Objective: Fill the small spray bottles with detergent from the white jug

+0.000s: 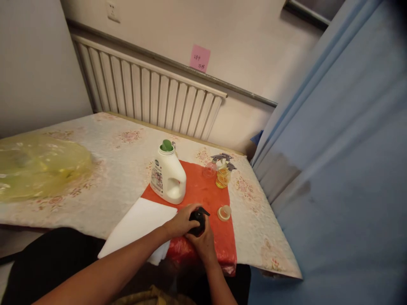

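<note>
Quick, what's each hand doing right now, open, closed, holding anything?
Left hand: closed over the top of a small black spray-trigger object.
Right hand: closed around the same object from below.

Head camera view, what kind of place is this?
Probably a room in a home: a ribbed radiator along the wall, a table in a floral cloth, and a blue curtain at the right.

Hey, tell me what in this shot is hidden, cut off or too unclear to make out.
- Black object, head view: mostly covered by the left hand and right hand; its shape is unclear.
- Pink note: writing too small to read.
- White jug: label too small to read.
- Two small spray bottles: overlapping, the clear one hard to separate.
- Yellow plastic bag: cut by the left edge, contents blurred.
</note>
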Motion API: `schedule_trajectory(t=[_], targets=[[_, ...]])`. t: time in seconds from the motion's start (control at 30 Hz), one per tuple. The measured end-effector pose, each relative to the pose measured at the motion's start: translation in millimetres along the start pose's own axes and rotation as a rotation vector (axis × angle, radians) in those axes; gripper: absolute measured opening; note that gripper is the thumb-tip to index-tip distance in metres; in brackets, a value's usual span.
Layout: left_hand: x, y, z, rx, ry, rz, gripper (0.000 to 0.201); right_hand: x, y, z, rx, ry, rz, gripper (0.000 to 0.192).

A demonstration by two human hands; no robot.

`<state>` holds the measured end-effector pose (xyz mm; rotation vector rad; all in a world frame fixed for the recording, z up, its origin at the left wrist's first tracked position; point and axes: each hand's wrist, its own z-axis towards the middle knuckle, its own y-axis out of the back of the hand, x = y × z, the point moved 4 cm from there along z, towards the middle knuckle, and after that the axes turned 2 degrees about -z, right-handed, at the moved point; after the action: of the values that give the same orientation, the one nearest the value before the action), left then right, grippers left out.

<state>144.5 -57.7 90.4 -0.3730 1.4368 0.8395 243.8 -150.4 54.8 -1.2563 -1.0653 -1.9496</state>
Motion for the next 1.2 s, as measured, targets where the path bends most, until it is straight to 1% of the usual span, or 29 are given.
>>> schedule_trajectory(t=[0.07,0.13,0.17,0.23,0.3,0.37,0.5,0.6,0.67,0.73,0.83,0.9,1.03,1.13,1.2], targets=[[1,1.9,-1,0.06,-0.014,-0.039,0.045,2,0,0,0.0,-0.01,-0.018,0.071],[-1,2.8,-1,0.064,0.0,-0.056,0.034,3,0,0,0.002,-0.022,-0.027,0.073],[-3,3.0,0,0.042,0.011,-0.057,0.03,3,0,0,0.0,-0.027,-0.03,0.074],[-9,3.7,0,-0.04,0.026,-0.061,0.026,2,1,-1,-0.006,-0.032,-0.042,0.075],[-17,4.3,2,-0.119,0.029,-0.084,0.026,0,1,-1,-0.007,-0.031,-0.053,0.076],[-25,5.2,3,-0.158,0.022,-0.133,0.028,-2,1,-1,-0.006,-0.031,-0.063,0.077],[-40,9.0,7,-0.14,0.003,-0.279,0.028,-5,1,-1,-0.017,-0.028,-0.063,0.079],[-51,15.0,9,-0.128,-0.034,-0.367,0.029,-4,0,-1,0.013,-0.013,-0.04,0.075],[-59,20.4,10,-0.137,-0.068,-0.364,0.029,-2,0,-2,0.038,-0.011,-0.035,0.07],[-66,26.5,12,-0.163,-0.097,-0.35,0.03,-1,0,-1,0.032,-0.018,-0.045,0.068],[-75,34.6,11,-0.21,-0.119,-0.353,0.03,-1,2,-1,-0.006,-0.042,-0.063,0.075],[-79,37.6,10,-0.214,-0.129,-0.346,0.03,-3,2,-1,-0.017,-0.06,-0.069,0.079],[-78,40.3,6,-0.205,-0.126,-0.306,0.029,-10,0,-2,0.001,-0.093,-0.048,0.087],[-67,43.4,4,-0.242,-0.098,-0.331,0.03,-18,-1,-4,-0.011,-0.116,-0.023,0.097],[-57,46.1,3,-0.266,-0.062,-0.37,0.032,-22,-2,-5,-0.03,-0.12,-0.015,0.099]])
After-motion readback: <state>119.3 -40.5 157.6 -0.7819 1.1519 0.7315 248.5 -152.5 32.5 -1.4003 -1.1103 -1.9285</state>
